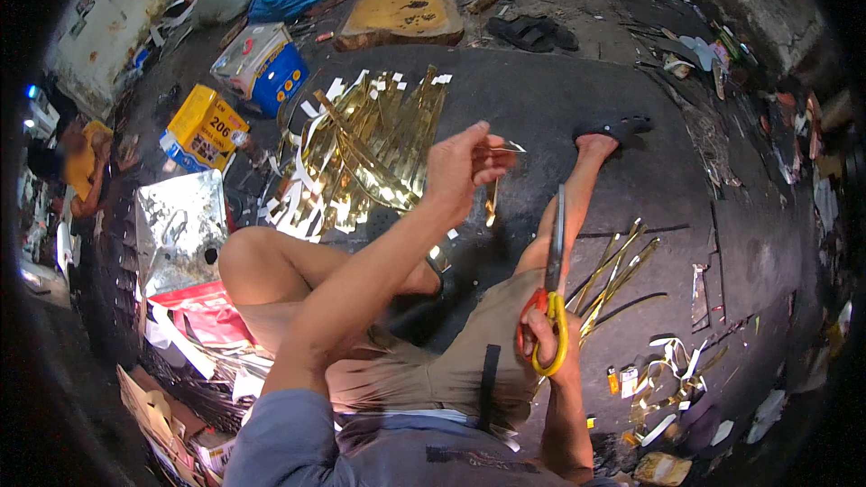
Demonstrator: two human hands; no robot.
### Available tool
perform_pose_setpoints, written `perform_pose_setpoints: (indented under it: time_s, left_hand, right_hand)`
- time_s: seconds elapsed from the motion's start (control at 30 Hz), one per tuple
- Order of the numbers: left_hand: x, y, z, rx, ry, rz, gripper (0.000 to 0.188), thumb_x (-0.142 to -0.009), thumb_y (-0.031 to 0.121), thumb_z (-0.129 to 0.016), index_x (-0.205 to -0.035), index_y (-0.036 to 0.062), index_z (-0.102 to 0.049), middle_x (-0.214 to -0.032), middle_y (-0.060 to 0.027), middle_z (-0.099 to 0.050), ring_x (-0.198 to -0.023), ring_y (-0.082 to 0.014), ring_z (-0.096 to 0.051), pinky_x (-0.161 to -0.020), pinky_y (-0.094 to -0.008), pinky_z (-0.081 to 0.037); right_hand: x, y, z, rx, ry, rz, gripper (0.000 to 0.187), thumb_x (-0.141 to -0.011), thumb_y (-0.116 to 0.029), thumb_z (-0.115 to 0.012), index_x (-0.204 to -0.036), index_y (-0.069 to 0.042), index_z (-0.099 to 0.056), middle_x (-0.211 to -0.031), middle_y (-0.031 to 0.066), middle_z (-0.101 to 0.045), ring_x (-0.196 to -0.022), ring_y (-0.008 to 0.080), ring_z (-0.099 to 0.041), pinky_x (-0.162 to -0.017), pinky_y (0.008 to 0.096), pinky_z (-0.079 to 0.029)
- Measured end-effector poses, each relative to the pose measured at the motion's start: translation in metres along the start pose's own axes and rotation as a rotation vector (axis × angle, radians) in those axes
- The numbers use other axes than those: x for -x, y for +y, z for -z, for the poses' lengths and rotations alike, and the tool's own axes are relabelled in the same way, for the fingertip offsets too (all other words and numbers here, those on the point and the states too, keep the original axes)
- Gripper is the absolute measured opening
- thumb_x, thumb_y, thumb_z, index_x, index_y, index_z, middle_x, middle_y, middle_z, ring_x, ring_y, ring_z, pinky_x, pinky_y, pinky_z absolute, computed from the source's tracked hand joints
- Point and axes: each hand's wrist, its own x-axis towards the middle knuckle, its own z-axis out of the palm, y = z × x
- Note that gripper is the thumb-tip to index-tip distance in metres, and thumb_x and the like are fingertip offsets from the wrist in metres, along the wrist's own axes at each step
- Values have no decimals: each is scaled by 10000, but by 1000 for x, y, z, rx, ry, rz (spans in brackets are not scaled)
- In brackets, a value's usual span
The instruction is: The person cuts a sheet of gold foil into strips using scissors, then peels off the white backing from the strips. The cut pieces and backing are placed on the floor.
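Head | left hand [460,160] pinching shiny scrap [515,147] | right hand [566,353] gripping scissors [553,278] | leg [585,182] behind blades [559,230]; gold strips [383,131] leftward

A grey-blue shirt [383,464] with a short left sleeve [284,437] and a dark marking [478,460] on its front covers the torso. Beige shorts [460,365] cover the thighs. Dark footwear [627,128] fits the right foot [595,142].

Red-yellow scissors [556,257], apparently closed
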Motion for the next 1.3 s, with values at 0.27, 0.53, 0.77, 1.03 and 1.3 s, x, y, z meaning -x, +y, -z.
perform_pose_setpoints:
  time_s: [0.27,0.53,0.77,1.03,1.3]
  left_hand:
    - [52,41,8,-150,-268,-64,556,-820,-75,-654,-1349,47,-534,-1232,-120,-619,-931,-132,-615,-752,-266,-494]
    - [78,41,8,-579,-345,-423,613,-751,-77,-681,-1342,61,-603,-1354,-59,-558,-1074,-112,-576,-830,-258,-507]
    - [83,39,9,-560,-291,-448,608,-741,-85,-676,-1330,54,-616,-1334,-43,-555,-994,-100,-570,-779,-249,-500]
    - [82,42,9,-502,-290,-355,600,-743,-90,-675,-1327,35,-614,-1327,-54,-578,-967,-85,-579,-791,-230,-489]
    - [78,37,10,-595,-277,-413,594,-757,-80,-674,-1335,37,-607,-1345,-60,-569,-985,-87,-583,-786,-228,-505]
  right_hand:
    - [7,-1,-14,-171,-330,-49,497,-904,-424,-529,-1082,39,-558,-708,56,-548,-611,154,-558,-564,283,-464]
    - [-9,11,-26,-126,-378,-162,475,-776,-221,-673,-1164,-22,-487,-946,87,-533,-773,204,-561,-697,326,-483]
    - [-13,-16,-35,205,-359,20,749,-697,-547,-678,-1194,-27,-471,-932,63,-515,-824,187,-537,-744,311,-473]
    - [-13,-23,-33,233,-388,112,519,-721,-113,-709,-1163,4,-464,-915,141,-537,-836,298,-579,-765,386,-488]
    - [-13,-11,-29,-38,-402,-85,397,-752,-103,-687,-1085,0,-497,-844,79,-536,-690,221,-567,-640,343,-482]
